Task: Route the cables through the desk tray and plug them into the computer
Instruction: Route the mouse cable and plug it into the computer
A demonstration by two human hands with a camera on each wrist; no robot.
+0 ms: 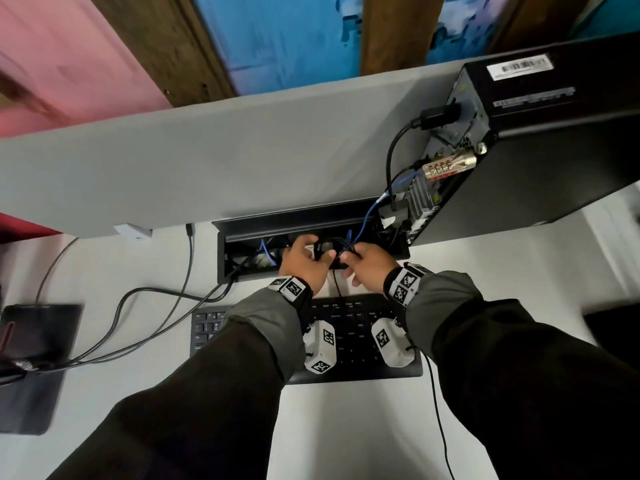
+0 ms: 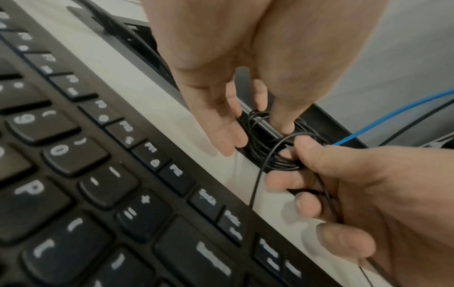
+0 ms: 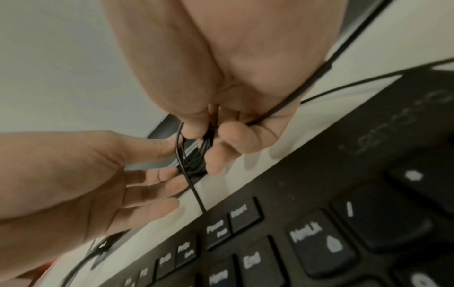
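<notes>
Both hands meet at the front edge of an open black desk tray recessed in a white desk, working a bundle of thin black cable. The left hand reaches in with its thumb pressed down into the loops while its fingers lie fairly straight against the tray's lip; whether it truly grips the coil cannot be told. The right hand pinches the coiled strands between thumb and curled fingers, and one loose strand runs from the coil down toward the black keyboard that sits just in front of the tray, beneath both wrists.

Inside the tray a blue cable rises to the rear panel of a black computer lying on its side at the desk's right, just beside the tray. A thicker black cable is already plugged higher on that panel, and a combination lock hangs from it.

A grey partition panel stands behind the tray. Two more dark cables trail from the tray's left end across the desk to a black device at the left edge. Beyond the partition, pink and blue wall surfaces show between brown wooden beams.
</notes>
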